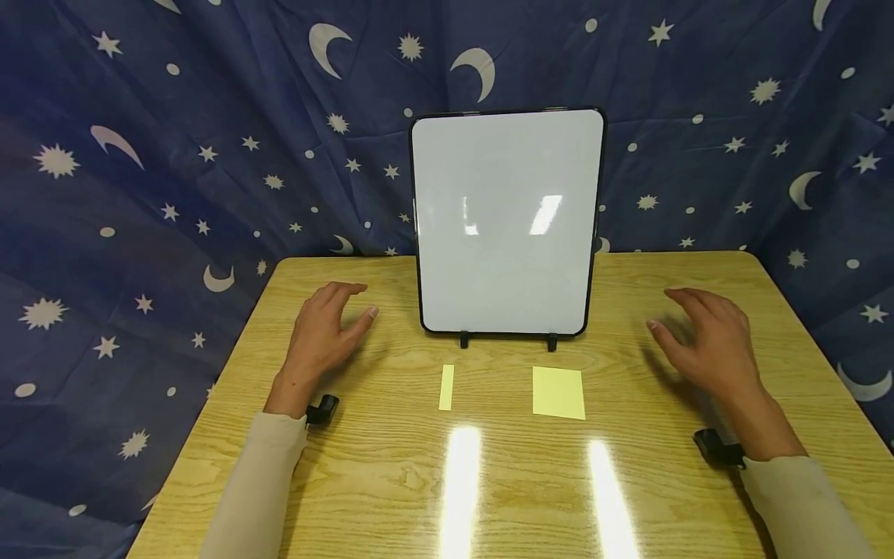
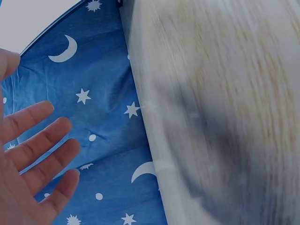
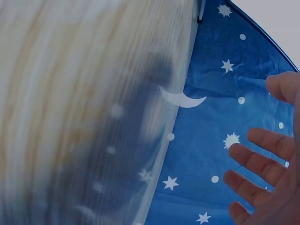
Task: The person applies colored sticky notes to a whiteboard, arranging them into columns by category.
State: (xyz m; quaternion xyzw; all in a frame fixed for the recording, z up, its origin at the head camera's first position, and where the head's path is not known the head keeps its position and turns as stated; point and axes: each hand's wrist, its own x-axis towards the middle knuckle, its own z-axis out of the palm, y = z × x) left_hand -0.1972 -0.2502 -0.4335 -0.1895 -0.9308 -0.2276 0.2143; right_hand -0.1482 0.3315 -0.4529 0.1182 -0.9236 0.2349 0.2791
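My left hand [image 1: 323, 332] hovers over the left side of the table, fingers relaxed and thumb apart, holding nothing. On the right side, my right hand [image 1: 711, 341] is held much the same way, with nothing in it. Between the hands lie two pieces of yellow paper: a narrow strip [image 1: 447, 387] and, to its right, a square sticky note [image 1: 558, 393]. Behind them a blank whiteboard [image 1: 506, 225] with a black frame stands upright. The left wrist view shows spread fingers [image 2: 44, 161]; the right wrist view also shows fingers [image 3: 262, 164] apart.
The whiteboard rests on two small black feet [image 1: 464, 339] near the back of the wooden table [image 1: 377, 481]. A dark blue cloth [image 1: 230, 101] with moons and stars hangs behind and at both sides. Bright light reflections streak the front of the tabletop.
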